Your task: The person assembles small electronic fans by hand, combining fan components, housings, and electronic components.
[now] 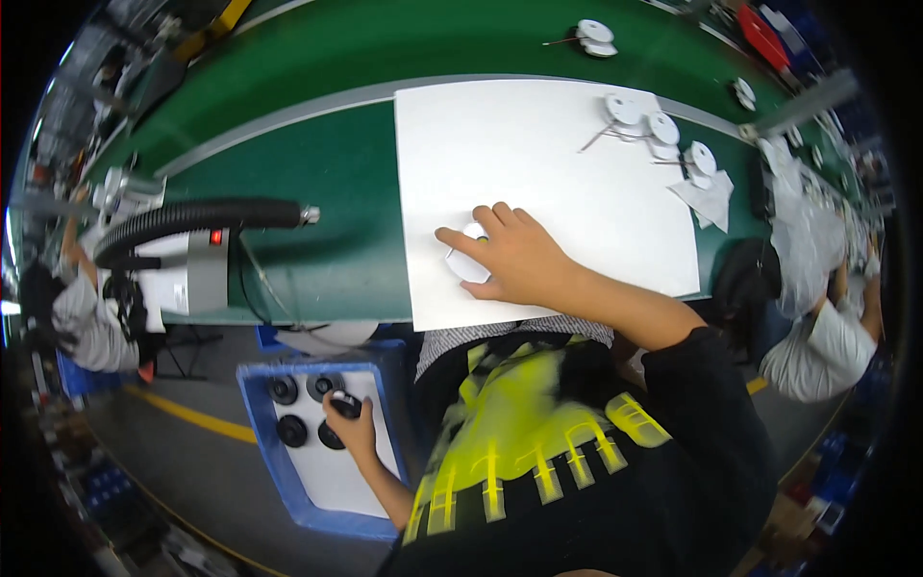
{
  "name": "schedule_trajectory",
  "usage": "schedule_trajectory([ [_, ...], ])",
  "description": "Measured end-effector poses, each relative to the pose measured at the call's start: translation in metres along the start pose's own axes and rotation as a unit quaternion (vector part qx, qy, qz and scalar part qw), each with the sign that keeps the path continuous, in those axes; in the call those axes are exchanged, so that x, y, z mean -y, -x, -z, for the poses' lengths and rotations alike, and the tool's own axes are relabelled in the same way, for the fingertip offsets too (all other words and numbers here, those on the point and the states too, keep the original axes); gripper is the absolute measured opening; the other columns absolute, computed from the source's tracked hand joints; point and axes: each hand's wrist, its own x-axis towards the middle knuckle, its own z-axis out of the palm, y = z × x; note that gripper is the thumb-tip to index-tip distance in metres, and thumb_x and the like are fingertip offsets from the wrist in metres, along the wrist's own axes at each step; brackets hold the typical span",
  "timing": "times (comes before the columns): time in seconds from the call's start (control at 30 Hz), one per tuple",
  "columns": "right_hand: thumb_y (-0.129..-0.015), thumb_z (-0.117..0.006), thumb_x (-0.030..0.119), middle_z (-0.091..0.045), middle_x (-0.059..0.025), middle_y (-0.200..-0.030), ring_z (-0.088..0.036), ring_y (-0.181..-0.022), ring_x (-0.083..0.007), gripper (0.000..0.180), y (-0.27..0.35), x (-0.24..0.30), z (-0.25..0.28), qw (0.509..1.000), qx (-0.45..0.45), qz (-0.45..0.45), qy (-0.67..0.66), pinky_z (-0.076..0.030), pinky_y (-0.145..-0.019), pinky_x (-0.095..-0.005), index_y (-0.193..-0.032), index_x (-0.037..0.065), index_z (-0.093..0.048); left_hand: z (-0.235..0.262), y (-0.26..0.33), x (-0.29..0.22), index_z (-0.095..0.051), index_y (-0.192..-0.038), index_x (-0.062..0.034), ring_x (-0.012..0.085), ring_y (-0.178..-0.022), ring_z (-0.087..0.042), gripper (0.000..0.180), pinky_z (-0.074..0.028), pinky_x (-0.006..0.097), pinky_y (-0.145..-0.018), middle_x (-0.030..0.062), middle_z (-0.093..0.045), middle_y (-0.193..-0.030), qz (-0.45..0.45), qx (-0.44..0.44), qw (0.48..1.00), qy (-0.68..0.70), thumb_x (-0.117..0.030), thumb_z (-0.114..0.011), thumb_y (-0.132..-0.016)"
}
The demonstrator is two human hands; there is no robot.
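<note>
My right hand [519, 258] is over the white sheet [538, 183] on the table, its fingers curved around a white round part [463, 265] that rests there. The hand hides much of that part. Down at my left, my left hand [352, 427] is above the blue bin [258, 433], closed on a small black round part [344, 404]. Several similar black round parts [291, 430] sit on the bin's white liner, one of them partly behind the hand.
White round pieces with wire leads [662, 127] lie at the sheet's far right, near a crumpled paper [710, 200]. A black flexible hose [207, 213] arches over the table's left side from a grey box [207, 274]. Another white piece [596, 37] is on the green belt [433, 38]. People sit on both sides.
</note>
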Motion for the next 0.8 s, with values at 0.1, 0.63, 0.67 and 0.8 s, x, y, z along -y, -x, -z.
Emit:
schedule_trajectory([
  [0.1, -0.075, -0.074, 0.037, -0.053, -0.0207, -0.111, -0.052, -0.101, -0.0322, 0.075, 0.002, -0.028, 0.019, 0.998, -0.024, -0.053, 0.036, -0.044, -0.086, -0.0414, -0.142, 0.023, -0.045, 0.061, 0.005, -0.104, -0.039, -0.140, -0.0088, 0.0196, -0.111, -0.049, 0.078, -0.043, 0.031, -0.094, 0.0079, -0.047, -0.129, 0.095, 0.071, 0.929, 0.352, -0.006, -0.075, -0.071],
  [0.63, -0.081, -0.068, 0.047, -0.060, -0.0212, -0.099, -0.063, -0.081, -0.0337, 0.078, 0.026, -0.035, 0.032, 0.965, -0.039, -0.230, 0.118, -0.044, -0.082, -0.0440, -0.147, 0.019, -0.037, -0.012, -0.061, -0.342, -0.049, -0.136, -0.0181, 0.0437, -0.118, -0.045, 0.076, -0.045, 0.049, -0.094, 0.0234, -0.040, -0.134, -0.435, 0.120, 0.892, -0.013, -0.019, -0.080, -0.067],
  [0.67, -0.081, -0.068, 0.047, -0.060, -0.0212, -0.099, -0.063, -0.081, -0.0337, 0.078, 0.028, -0.039, 0.027, 0.964, -0.040, -0.237, 0.115, -0.044, -0.082, -0.0440, -0.147, 0.019, -0.037, -0.017, -0.062, -0.347, -0.049, -0.136, -0.0181, 0.0437, -0.118, -0.045, 0.076, -0.045, 0.049, -0.094, 0.0234, -0.040, -0.134, -0.441, 0.124, 0.889, -0.015, -0.019, -0.080, -0.067],
  [0.8, -0.084, -0.066, 0.032, -0.059, -0.0202, -0.101, -0.061, -0.090, -0.0318, 0.067, 0.033, -0.055, 0.044, 0.975, -0.015, -0.216, -0.039, -0.047, -0.081, -0.0405, -0.143, 0.013, -0.040, -0.015, -0.064, -0.347, -0.051, -0.134, -0.0184, 0.0442, -0.120, -0.045, 0.076, -0.043, 0.049, -0.099, 0.0236, -0.043, -0.134, -0.419, 0.137, 0.898, 0.013, -0.017, -0.083, -0.065],
])
